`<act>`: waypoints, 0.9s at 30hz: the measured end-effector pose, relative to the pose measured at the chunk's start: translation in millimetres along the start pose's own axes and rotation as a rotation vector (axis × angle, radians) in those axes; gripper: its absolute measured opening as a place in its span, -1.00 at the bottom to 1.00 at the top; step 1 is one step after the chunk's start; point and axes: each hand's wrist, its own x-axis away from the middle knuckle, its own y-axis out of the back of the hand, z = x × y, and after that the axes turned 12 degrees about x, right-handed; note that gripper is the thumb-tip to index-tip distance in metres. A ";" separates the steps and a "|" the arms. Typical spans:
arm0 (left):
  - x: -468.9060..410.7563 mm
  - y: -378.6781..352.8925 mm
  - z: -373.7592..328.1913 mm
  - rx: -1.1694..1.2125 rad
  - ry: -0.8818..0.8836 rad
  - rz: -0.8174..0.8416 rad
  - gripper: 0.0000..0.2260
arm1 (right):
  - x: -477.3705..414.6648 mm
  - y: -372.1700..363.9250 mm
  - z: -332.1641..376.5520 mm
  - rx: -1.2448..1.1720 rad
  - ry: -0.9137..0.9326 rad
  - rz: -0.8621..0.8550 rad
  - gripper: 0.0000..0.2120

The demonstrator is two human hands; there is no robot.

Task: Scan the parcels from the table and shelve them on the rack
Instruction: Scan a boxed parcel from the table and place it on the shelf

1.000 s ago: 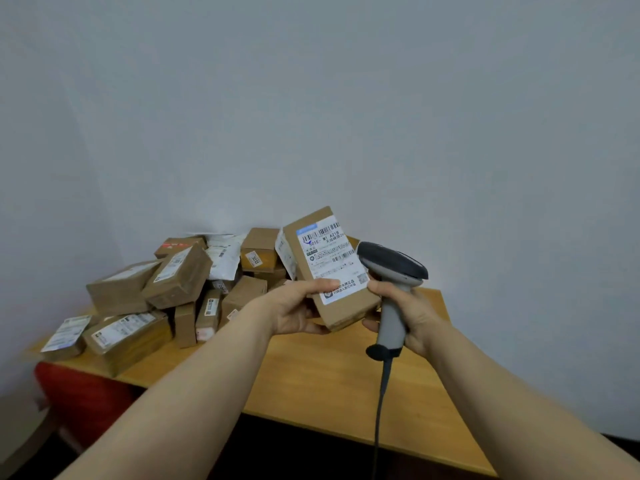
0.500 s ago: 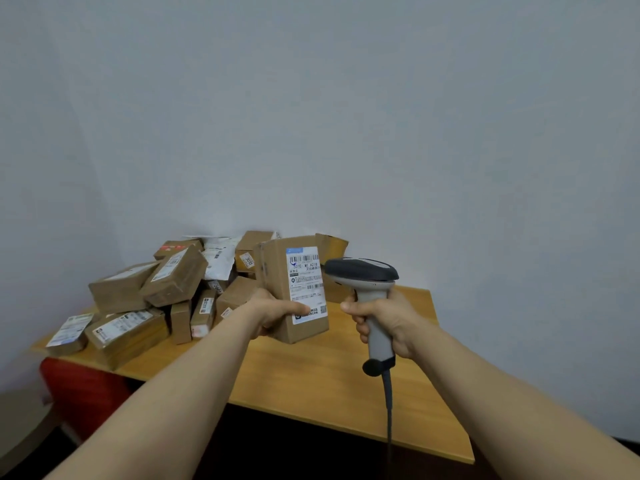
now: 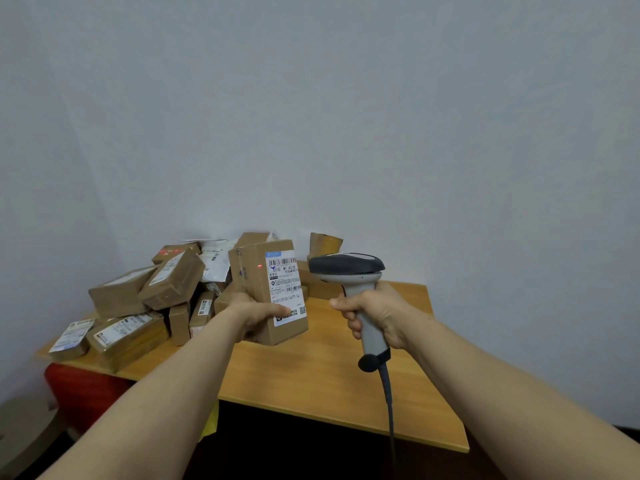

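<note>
My left hand (image 3: 254, 315) grips a brown cardboard parcel (image 3: 254, 271) upright above the table, thumb across the lower part of its white barcode label. A small red light dot shows on the cardboard just left of the label's top. My right hand (image 3: 377, 315) grips the handle of a grey barcode scanner (image 3: 349, 268), whose dark head points left at the parcel from a short distance. The scanner's cable hangs down from the handle. The rack is out of view.
A wooden table (image 3: 318, 375) stands in the corner of two plain walls. Several taped, labelled parcels (image 3: 173, 282) are piled on its left and back. A red object (image 3: 79, 393) sits under the table's left end.
The parcel has been turned from tilted to upright and lowered a little. The scanner has moved apart from it to the right, and a red light dot now shows on the parcel.
</note>
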 end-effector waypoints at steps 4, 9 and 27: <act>-1.3 2.1 0.9 -0.005 0.008 -0.006 -0.53 | -0.6 2.3 0.8 0.000 -0.003 -0.001 -0.80; -3.8 4.6 1.9 -0.017 0.018 -0.013 -0.52 | -1.5 4.9 -0.9 0.028 -0.016 -0.003 -0.80; -18.5 12.5 12.3 0.015 0.064 -0.082 -0.42 | -8.6 9.9 -2.0 0.019 -0.040 0.026 -0.74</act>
